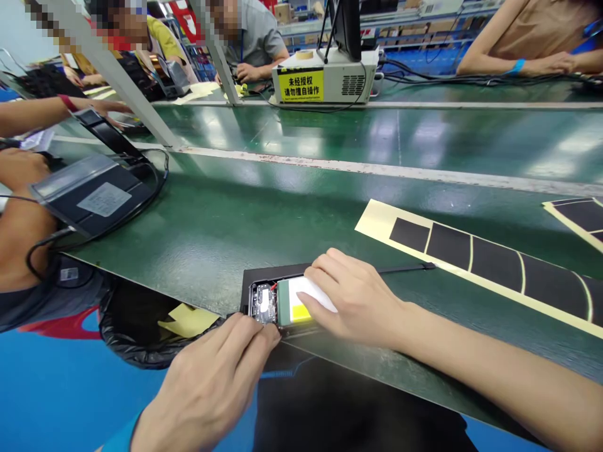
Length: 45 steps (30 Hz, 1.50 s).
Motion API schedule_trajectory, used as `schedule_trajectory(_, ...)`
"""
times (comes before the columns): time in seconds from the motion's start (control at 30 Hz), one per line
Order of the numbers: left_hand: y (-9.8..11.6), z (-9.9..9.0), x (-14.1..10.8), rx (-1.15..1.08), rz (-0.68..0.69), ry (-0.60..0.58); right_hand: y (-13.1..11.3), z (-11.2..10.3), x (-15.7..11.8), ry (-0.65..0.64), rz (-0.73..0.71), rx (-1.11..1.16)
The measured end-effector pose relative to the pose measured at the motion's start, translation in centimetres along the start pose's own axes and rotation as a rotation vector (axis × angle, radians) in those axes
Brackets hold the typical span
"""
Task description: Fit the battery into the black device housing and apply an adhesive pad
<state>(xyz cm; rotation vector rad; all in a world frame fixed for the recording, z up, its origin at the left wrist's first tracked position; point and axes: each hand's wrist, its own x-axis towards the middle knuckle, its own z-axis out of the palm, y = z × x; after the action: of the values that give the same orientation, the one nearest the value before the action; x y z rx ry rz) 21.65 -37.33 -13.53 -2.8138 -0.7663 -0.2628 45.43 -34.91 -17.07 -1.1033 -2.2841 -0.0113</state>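
A black case lies open on the green bench, its near end jutting past the bench edge. Inside sits a flat battery pack with a white and yellow label, wired to a small circuit board. My right hand presses its fingers on the pack. My left hand comes from below, its fingertips at the case's near edge beside the board. Whatever those fingers may hold is hidden. A thin black rod runs from the case's far side, under my right hand.
A cream sheet of black pads lies to the right, with a second sheet beyond. A black bin bag sits below the bench edge. Co-workers' arms and a machine with a yellow warning label stand further off.
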Motion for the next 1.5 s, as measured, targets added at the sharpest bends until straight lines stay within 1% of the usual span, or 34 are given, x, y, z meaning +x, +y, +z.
schedule_trajectory(0.13, 0.2, -0.2, 0.2, 0.062, 0.011, 0.017, 0.0, 0.0, 0.0, 0.012, -0.005, -0.014)
schedule_trajectory(0.37, 0.4, -0.6, 0.6, 0.137, 0.044, -0.032, 0.0, -0.1, 0.1, -0.009, -0.005, -0.023)
schedule_trajectory(0.47, 0.6, -0.7, 0.8, 0.154, 0.052, -0.025, 0.0, -0.1, 0.0, -0.005, -0.010, -0.033)
schedule_trajectory(0.6, 1.0, -0.7, 1.4, 0.151, 0.052, 0.034, 0.1, 0.0, 0.0, -0.001, -0.012, -0.040)
schedule_trajectory(0.7, 0.8, -0.4, 1.4, 0.147, 0.113, 0.061, 0.1, 0.0, 0.1, 0.013, -0.022, -0.045)
schedule_trajectory(0.8, 0.1, 0.2, 0.9, 0.134, 0.174, 0.118, 0.1, 0.1, 0.1, 0.029, -0.030, -0.045)
schedule_trajectory(0.87, -0.5, 0.8, 0.4, 0.084, 0.199, 0.160, 0.1, 0.1, 0.0, 0.039, -0.035, -0.046)
schedule_trajectory(0.97, -1.4, 1.6, 0.2, 0.013, 0.184, 0.262, 0.2, 0.3, -0.1, 0.052, -0.042, -0.041)
schedule_trajectory(1.03, -1.8, 1.8, 0.4, 0.017, 0.175, 0.329, 0.2, 0.4, -0.2, 0.061, -0.048, -0.031)
schedule_trajectory(1.13, -2.2, 1.8, 1.0, 0.061, 0.183, 0.370, 0.3, 0.5, -0.2, 0.081, -0.060, -0.022)
schedule_trajectory(1.17, -2.3, 1.8, 1.3, 0.058, 0.175, 0.362, 0.2, 0.6, -0.2, 0.088, -0.063, -0.018)
schedule_trajectory(1.23, -2.6, 1.7, 1.8, 0.019, 0.135, 0.311, 0.2, 0.6, -0.3, 0.096, -0.067, -0.012)
schedule_trajectory(1.33, -3.0, 1.6, 2.5, -0.070, 0.087, 0.198, 0.2, 0.6, -0.4, 0.102, -0.078, -0.004)
schedule_trajectory(1.4, -3.3, 1.5, 3.1, -0.129, 0.072, 0.138, 0.2, 0.6, -0.5, 0.104, -0.093, 0.001)
schedule_trajectory(1.5, -3.5, 1.4, 3.9, -0.252, 0.049, 0.014, 0.1, 0.7, -0.6, 0.104, -0.105, 0.014)
